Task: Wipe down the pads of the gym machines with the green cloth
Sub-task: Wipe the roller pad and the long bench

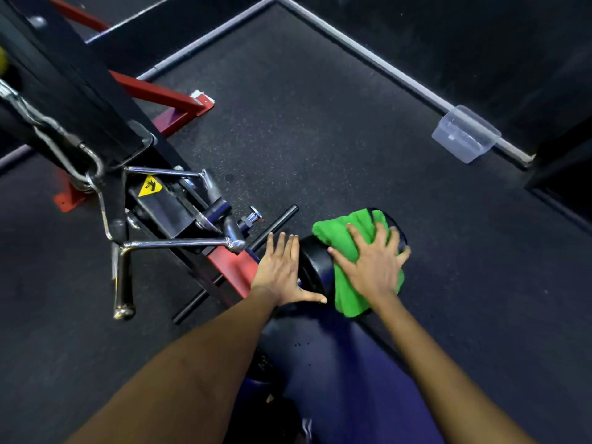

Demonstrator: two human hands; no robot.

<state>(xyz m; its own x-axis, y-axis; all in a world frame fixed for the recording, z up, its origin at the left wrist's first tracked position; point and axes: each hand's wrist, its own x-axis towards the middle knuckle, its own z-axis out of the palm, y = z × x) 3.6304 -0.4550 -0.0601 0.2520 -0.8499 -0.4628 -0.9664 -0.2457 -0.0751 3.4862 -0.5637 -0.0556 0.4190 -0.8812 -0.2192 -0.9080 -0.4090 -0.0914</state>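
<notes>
Head view shows your right hand spread flat, fingers straight, pressing the green cloth onto the black roller pad; the cloth lies directly under those fingers and drapes over the pad's top. Your left hand, fingers released and straight, braces the pad's inner end. Keep that brace firm so the roller doesn't spin, and sweep across the pad's full width. Beyond your left fingers, a yellow warning sticker carries a pictogram only; no readable writing.
</notes>
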